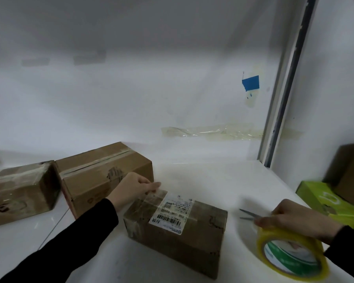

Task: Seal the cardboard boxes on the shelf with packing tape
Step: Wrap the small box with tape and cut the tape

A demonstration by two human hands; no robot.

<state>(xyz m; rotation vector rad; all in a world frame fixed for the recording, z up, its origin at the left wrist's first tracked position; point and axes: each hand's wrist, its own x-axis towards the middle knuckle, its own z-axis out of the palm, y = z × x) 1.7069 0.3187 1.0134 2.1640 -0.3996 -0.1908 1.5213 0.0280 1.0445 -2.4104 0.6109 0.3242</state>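
A small cardboard box (184,235) with a white shipping label lies on the white shelf (213,180), in front of me. My left hand (131,188) pinches a strip of clear tape (153,190) at the box's far left corner. My right hand (298,219), to the right of the box, holds a yellowish roll of packing tape (292,252) and scissors (248,214) whose blades point left. Two larger taped boxes stand at the left, one (102,172) behind my left hand and another (18,193) at the frame's edge.
A green carton (323,199) and a brown box (352,172) sit at the right, past a metal shelf upright (282,99). Old tape residue and a blue tape scrap (250,82) mark the white back wall.
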